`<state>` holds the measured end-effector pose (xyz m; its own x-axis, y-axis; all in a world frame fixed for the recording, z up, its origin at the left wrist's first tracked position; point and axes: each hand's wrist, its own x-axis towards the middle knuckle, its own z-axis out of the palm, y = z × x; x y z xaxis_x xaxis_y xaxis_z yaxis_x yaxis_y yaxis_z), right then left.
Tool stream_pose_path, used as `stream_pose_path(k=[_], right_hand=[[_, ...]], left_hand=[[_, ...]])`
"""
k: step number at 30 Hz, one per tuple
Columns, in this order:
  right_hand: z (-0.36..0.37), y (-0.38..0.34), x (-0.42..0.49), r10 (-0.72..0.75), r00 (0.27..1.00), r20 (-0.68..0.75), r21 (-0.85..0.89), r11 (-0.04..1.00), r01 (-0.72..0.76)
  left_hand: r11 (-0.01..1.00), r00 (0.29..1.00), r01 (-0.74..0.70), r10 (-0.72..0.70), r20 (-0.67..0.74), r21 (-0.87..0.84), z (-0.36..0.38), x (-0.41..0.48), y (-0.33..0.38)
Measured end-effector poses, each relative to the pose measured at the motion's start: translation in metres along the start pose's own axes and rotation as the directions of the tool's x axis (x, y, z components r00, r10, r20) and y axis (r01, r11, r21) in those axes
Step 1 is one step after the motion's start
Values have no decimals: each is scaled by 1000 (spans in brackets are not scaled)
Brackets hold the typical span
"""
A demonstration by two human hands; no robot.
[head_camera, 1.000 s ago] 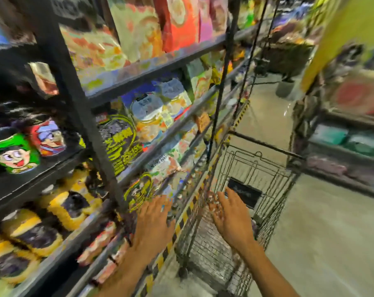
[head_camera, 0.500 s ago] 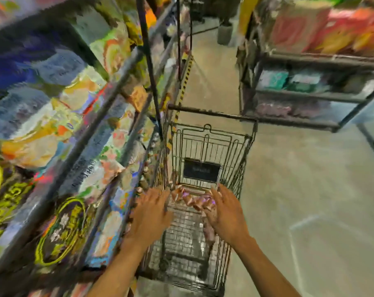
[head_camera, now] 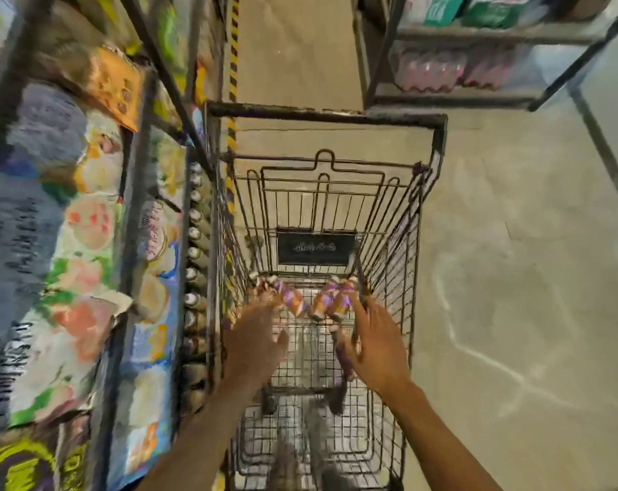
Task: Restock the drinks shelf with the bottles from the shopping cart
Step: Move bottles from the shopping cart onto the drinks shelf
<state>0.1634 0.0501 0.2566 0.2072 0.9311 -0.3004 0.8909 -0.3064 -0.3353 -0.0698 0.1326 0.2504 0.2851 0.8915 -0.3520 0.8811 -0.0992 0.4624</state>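
Observation:
A wire shopping cart (head_camera: 399, 249) stands in the aisle below me. Several small bottles with purple and orange labels (head_camera: 321, 299) lie on its bottom grid near the far end. My left hand (head_camera: 254, 341) reaches down into the cart, fingers spread, its fingertips by the leftmost bottles. My right hand (head_camera: 374, 338) hovers over the right side with fingers apart, just behind the right-hand bottles and above one more bottle (head_camera: 344, 363) lying lengthwise. Neither hand grips anything. A row of bottle tops (head_camera: 195, 239) lines the low shelf just left of the cart.
Tall shelving (head_camera: 137, 193) packed with colourful snack bags runs along the left, close against the cart. Another metal rack (head_camera: 452, 97) with pink bottle packs stands at the upper right. Bare concrete floor (head_camera: 520, 278) lies to the right of the cart.
My view has swung from the left shelves down onto the cart. Both hands have moved deeper into the cart, toward the bottles.

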Motion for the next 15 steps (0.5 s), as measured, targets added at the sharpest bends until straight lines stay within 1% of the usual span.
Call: stream_pose_path(k=[4,5,7,9,11,13,15], right_hand=[[51,33,24,61,997,40,-6,998,-60],[65,41,29,97,993,60,8,995,-98],[99,58,38,169,978,123,37,984,-175],[134,72,45,204,959,195,68,973,-221],[170,86,50,215,944,251,80,967,-242],[201,98,54,260,916,305,80,952,-296],[227,107,59,303,890,340,77,935,-347]], left_hand=[[993,992,103,-98,78,-61,41,48,-11],[989,989,122,-114,89,-83,52,61,-13],[967,975,204,-187,117,-155,79,86,-23],[917,948,308,-274,163,-255,106,114,-36],[872,919,392,-357,167,-293,141,142,-59],[834,889,457,-435,141,-310,179,164,-86],[734,826,549,-551,123,-399,197,180,-89]])
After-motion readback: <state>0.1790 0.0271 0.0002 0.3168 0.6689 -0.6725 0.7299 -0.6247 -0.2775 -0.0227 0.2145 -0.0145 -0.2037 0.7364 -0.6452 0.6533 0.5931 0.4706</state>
